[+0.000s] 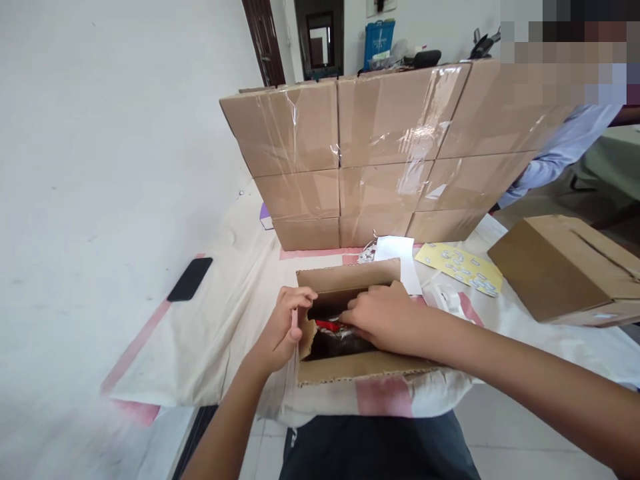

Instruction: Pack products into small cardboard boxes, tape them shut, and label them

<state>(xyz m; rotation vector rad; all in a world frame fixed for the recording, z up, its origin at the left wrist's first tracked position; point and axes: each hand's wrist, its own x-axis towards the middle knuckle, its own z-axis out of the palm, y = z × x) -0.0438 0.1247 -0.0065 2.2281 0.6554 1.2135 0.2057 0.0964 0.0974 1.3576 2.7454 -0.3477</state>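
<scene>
An open cardboard box (350,369) sits at the table's front edge, its flaps raised. My left hand (286,327) is at its left end, thumb and fingers closed around the torn left flap. Reaching in from the right, my right hand (383,317) has its fingers stretched down over the contents, apart from one another; some fingertips are hidden. Inside the box, a red item (327,325) lies on dark contents in shiny clear wrapping (340,343), whose kind I cannot make out.
Taped cartons (385,120) form a wall behind the box. A phone (191,279) lies left; white paper (397,257), a yellow label sheet (460,268), a tape roll (444,299) and another carton (565,267) are right. A person's sleeve (555,157) shows behind.
</scene>
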